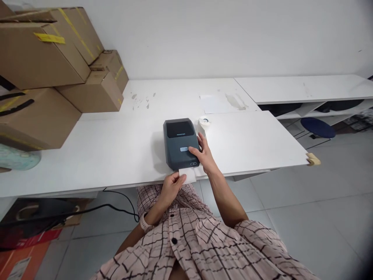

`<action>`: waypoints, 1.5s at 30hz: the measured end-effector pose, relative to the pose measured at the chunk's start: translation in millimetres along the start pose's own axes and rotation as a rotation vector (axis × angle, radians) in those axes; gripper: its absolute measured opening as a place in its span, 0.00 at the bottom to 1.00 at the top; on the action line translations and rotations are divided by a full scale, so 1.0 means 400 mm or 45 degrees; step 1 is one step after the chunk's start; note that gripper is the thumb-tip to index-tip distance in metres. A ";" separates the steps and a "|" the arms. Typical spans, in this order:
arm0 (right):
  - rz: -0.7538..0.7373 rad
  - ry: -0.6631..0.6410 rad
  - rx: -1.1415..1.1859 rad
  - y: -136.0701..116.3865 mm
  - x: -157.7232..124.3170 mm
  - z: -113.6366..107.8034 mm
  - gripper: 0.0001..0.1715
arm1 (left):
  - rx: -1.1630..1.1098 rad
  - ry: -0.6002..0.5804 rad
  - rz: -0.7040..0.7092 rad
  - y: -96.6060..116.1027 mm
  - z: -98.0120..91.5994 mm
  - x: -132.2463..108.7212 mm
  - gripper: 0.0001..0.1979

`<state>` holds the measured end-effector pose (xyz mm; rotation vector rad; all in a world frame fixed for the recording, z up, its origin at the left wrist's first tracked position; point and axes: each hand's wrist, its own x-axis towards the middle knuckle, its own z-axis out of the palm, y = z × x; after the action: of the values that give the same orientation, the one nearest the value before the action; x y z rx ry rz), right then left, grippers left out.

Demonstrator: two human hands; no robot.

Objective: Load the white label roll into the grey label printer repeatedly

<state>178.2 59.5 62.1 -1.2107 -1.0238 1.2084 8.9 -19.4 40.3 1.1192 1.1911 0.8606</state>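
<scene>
A dark grey label printer [178, 155] stands on the white table near its front edge. From its front slot a white paper label [189, 175] sticks out, and my left hand [171, 187] pinches its left part between thumb and fingers. My right hand [205, 155] rests on the printer's right side, its thumb at the light button on top and its fingers spread along the edge. Just behind that hand stands a roll of white labels [204, 124], partly hidden by my fingers.
Cardboard boxes [40, 58] are stacked at the left, beside a pale green roll [20, 157]. A white sheet [210, 104] lies near the wall. The white table [247, 147] ends at a padded corner [313, 159]. A blue stool [317, 127] and a black cable [116, 209] are also in view.
</scene>
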 end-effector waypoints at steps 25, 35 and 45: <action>-0.396 -0.003 -0.144 -0.121 0.072 -0.030 0.38 | 0.154 0.489 0.412 0.100 -0.100 0.175 0.29; -0.755 0.103 -0.757 -0.145 0.254 0.032 0.28 | 0.365 0.515 0.265 0.111 -0.105 0.296 0.35; -0.505 -0.960 -1.874 -0.100 0.222 0.118 0.17 | 0.753 0.537 0.274 0.136 -0.094 0.274 0.35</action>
<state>145.7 154.7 102.5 -1.4218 -2.8331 0.4162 -3.8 105.7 64.0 1.6142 1.7696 0.9667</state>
